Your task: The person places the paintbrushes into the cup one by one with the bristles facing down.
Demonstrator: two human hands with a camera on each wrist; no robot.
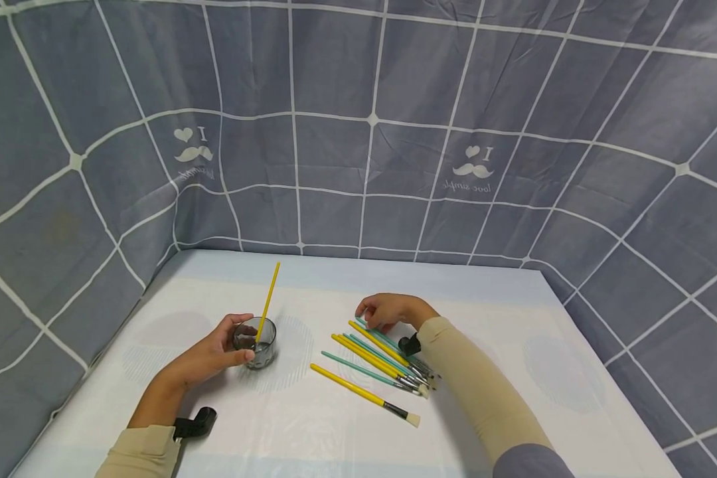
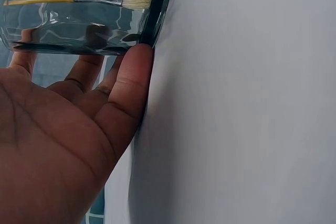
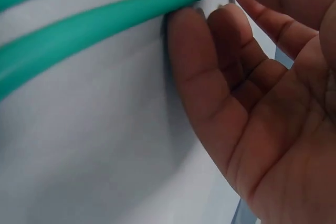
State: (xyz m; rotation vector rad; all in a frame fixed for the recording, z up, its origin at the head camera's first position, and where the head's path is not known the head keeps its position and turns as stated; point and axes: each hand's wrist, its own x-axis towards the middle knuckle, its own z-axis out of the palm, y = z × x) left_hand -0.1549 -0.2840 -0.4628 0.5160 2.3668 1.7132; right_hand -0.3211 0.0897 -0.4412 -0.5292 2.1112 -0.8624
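Note:
My left hand holds a clear drinking glass on the table, with the thumb on the near side and fingers around the far side. One yellow paintbrush leans in the glass, bristles down. Over the pile of paintbrushes, my right hand pinches the handle end of a green paintbrush between thumb and finger. That brush lies low beside the others. Its bristle end is hard to pick out in the head view.
Several yellow and green brushes lie with bristles toward the near right. Nearest the front is a separate yellow brush with a broad pale tip. A white patterned cloth covers the table. Grey checked curtains enclose the back and sides.

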